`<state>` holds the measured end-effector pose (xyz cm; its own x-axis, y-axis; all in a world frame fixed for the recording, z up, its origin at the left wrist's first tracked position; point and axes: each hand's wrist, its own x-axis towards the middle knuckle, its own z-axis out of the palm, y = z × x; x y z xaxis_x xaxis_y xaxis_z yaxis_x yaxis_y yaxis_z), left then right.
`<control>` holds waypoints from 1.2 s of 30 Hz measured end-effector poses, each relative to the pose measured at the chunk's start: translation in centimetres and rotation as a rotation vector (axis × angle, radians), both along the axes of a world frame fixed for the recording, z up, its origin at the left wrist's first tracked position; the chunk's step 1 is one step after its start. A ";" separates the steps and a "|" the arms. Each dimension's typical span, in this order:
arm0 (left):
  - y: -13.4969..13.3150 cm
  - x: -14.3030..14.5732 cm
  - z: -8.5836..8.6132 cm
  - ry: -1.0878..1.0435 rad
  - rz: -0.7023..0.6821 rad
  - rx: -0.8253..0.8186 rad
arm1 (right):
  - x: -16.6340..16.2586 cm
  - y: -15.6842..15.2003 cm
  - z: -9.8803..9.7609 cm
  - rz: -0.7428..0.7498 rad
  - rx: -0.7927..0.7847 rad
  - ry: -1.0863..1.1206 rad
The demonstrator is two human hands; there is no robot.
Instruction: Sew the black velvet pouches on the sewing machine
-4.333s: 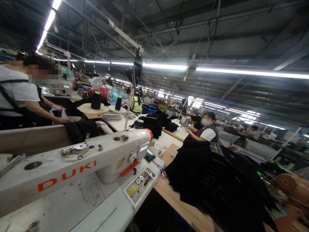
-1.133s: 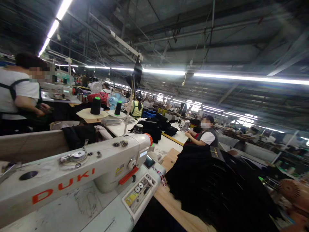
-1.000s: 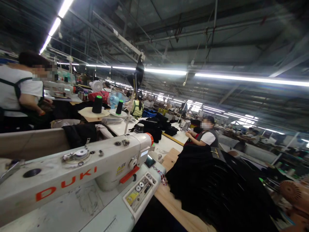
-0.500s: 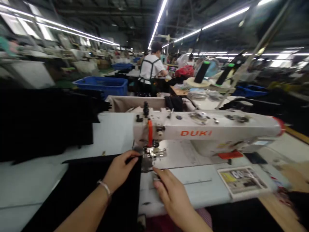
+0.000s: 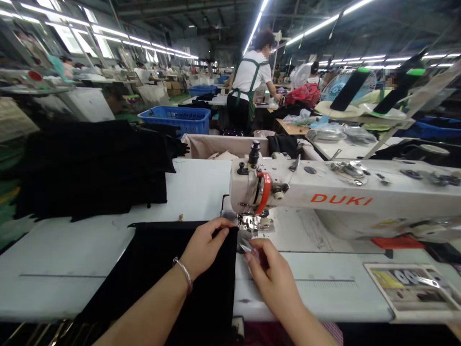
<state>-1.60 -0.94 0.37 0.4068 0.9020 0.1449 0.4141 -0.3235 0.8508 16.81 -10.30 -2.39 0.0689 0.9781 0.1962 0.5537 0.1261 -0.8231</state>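
A stack of black cloth [image 5: 93, 168] sits at the far left of the white worktop [image 5: 72, 259]. Nearer the middle a flat piece of black fabric [image 5: 158, 269] lies spread over the worktop's front edge, plain and matte, its right edge straight. The left hand [image 5: 205, 245] rests on that fabric near its upper right corner, fingers pressed flat, just beside the presser foot [image 5: 254, 223]. The right hand [image 5: 270, 274] is to the right of the fabric's edge, pinching a small metal tool [image 5: 248, 247]. The white DUKI sewing machine [image 5: 338, 197] stretches rightward. Behind are a blue crate [image 5: 176, 119] and a person in a white shirt [image 5: 250, 81] in a long factory hall.
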 end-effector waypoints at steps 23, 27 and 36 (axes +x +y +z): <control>0.0 0.3 -0.6 0.178 -0.070 0.168 | 0.3 -2.2 0.6 0.170 0.069 -0.115; -0.2 0.2 -0.3 0.209 -0.102 0.163 | 0.4 -2.4 0.5 0.146 0.066 -0.147; -0.3 -0.1 -0.2 0.313 -0.187 0.173 | 0.1 -2.5 0.7 0.152 0.031 -0.219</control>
<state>-1.65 -1.23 0.18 0.6104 0.7812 0.1310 0.5647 -0.5452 0.6196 16.88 -12.75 -1.68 -0.1256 0.9673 0.2205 0.6913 0.2447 -0.6798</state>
